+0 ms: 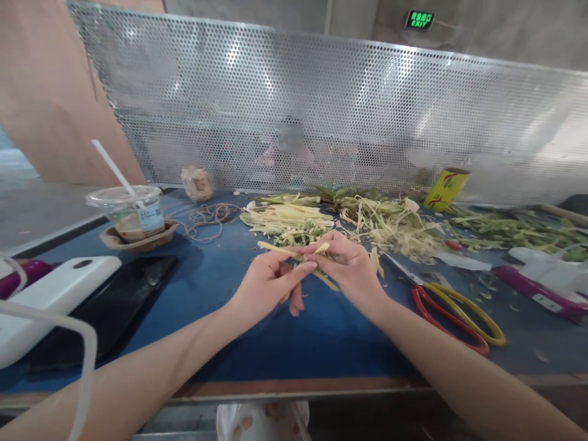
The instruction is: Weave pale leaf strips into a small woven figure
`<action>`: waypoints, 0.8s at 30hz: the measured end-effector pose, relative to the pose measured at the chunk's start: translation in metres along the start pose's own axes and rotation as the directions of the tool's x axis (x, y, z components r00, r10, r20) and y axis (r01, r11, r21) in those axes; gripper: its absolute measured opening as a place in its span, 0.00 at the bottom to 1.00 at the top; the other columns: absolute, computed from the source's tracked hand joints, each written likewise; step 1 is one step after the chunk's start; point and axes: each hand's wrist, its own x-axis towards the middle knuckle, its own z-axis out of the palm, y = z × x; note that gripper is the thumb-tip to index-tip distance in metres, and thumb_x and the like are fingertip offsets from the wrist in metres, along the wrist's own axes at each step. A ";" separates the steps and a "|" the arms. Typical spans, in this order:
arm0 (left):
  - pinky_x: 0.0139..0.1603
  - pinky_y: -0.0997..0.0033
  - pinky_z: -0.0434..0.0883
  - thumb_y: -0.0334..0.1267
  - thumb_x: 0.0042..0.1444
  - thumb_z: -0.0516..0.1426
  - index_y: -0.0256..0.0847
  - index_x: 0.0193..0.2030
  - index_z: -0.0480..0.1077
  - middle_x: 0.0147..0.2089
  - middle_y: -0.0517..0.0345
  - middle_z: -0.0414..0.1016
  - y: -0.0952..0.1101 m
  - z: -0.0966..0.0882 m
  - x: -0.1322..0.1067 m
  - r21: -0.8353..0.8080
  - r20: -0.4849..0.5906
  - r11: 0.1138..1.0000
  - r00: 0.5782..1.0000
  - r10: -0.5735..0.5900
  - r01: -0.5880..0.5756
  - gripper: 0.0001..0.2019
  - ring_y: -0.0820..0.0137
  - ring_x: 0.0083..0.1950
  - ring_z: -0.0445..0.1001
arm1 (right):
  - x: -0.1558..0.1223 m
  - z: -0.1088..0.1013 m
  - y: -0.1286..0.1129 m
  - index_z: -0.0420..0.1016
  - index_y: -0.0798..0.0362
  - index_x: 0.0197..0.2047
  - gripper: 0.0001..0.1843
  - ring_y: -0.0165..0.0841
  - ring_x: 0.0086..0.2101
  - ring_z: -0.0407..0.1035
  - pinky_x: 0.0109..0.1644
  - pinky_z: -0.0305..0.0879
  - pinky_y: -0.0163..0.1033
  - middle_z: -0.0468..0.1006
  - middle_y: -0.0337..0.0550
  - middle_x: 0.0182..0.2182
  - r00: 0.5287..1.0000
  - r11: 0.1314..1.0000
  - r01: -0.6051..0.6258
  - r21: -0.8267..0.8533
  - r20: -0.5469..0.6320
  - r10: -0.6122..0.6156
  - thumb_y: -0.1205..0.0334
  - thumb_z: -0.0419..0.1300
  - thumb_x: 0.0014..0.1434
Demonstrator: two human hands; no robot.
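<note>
My left hand (266,282) and my right hand (346,266) meet over the blue table (321,343), fingertips pinched close together. Between them are narrow pale-yellow plant strips, which look like husk; one strip (274,247) sticks out to the left above my left fingers. Another pale end (323,247) shows at my right fingertips, and a further piece (327,282) hangs below. How the strips cross is hidden by my fingers. Just beyond my hands lie a pile of flat pale husk strips (289,215) and some green crumbled bits (303,234).
Scissors (441,294) with red and yellow handles lie right of my hands. Shredded husk (395,223) and green stalks (514,226) spread behind. Leftward are twine (209,219), a lidded cup (131,211), a black phone (128,300) and a white power bank (59,300). A perforated metal panel (275,92) stands behind.
</note>
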 end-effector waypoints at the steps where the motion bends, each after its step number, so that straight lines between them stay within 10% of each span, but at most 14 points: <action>1: 0.16 0.79 0.62 0.44 0.53 0.54 0.36 0.20 0.72 0.10 0.61 0.67 0.001 -0.001 0.000 0.044 -0.008 0.999 1.000 0.018 -0.018 0.17 0.76 0.13 0.65 | 0.000 0.000 0.000 0.77 0.50 0.29 0.04 0.29 0.31 0.62 0.36 0.62 0.36 0.64 0.39 0.28 1.000 1.000 -0.010 0.011 0.012 0.009 0.63 0.60 0.50; 4: 0.19 0.79 0.64 0.43 0.53 0.54 0.37 0.11 0.67 0.10 0.58 0.67 0.003 -0.003 0.001 0.115 0.023 0.992 0.998 0.057 -0.059 0.22 0.78 0.13 0.62 | 0.000 -0.001 0.003 0.78 0.48 0.30 0.05 0.29 0.34 0.62 0.40 0.62 0.38 0.62 0.38 0.29 0.997 0.997 -0.043 0.063 0.071 0.038 0.62 0.61 0.49; 11: 0.13 0.79 0.60 0.43 0.53 0.54 0.37 0.36 0.69 0.21 0.57 0.75 -0.002 -0.001 0.005 -0.062 0.073 0.998 0.997 -0.004 0.008 0.12 0.77 0.14 0.64 | -0.001 -0.001 0.007 0.75 0.50 0.21 0.10 0.29 0.30 0.64 0.37 0.62 0.39 0.67 0.38 0.25 0.992 0.955 -0.125 0.269 0.065 0.111 0.60 0.59 0.52; 16: 0.13 0.80 0.60 0.43 0.54 0.53 0.38 0.36 0.65 0.20 0.59 0.74 -0.002 0.005 0.000 -0.171 0.067 0.983 0.996 -0.058 0.069 0.09 0.76 0.15 0.65 | -0.002 -0.004 0.001 0.74 0.51 0.19 0.11 0.29 0.31 0.67 0.36 0.62 0.37 0.69 0.38 0.27 0.994 0.945 -0.107 0.310 0.007 0.110 0.62 0.60 0.52; 24: 0.14 0.81 0.63 0.41 0.51 0.57 0.34 0.33 0.66 0.25 0.55 0.76 -0.003 -0.007 -0.001 -0.132 0.047 0.984 0.992 -0.116 0.121 0.10 0.82 0.13 0.62 | 0.005 -0.019 -0.014 0.68 0.53 0.35 0.09 0.27 0.27 0.64 0.30 0.60 0.33 0.69 0.38 0.27 0.966 0.986 -0.071 -0.151 0.235 0.106 0.56 0.54 0.55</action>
